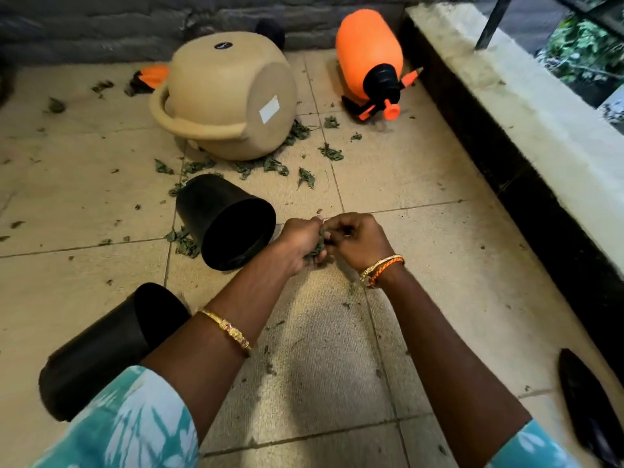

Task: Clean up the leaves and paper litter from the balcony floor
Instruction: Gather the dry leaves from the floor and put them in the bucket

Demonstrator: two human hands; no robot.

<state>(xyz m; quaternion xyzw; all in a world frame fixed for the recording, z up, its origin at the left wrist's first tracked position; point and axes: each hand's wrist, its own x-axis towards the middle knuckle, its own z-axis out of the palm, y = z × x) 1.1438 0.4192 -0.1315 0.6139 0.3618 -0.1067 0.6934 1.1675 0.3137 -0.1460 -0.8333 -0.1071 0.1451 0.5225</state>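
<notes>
The fingers (341, 231) of the right hand (358, 243) pinch at a wad of dry leaves (317, 249) cupped in the curled left hand (299, 246), both held just above the floor (422, 265); the black pot (226, 221) lies on its side just beside them, mouth open; brittle crumbs could slip through the loose grip and scatter again; many leaves (270, 163) remain near the beige basket (224, 96).

Dry green leaves (305, 177) across floor tiles (422, 184)

Teal-and-white patterned sleeves (135, 423), gold bangles (228, 331) (one wrist adds orange thread).
</notes>
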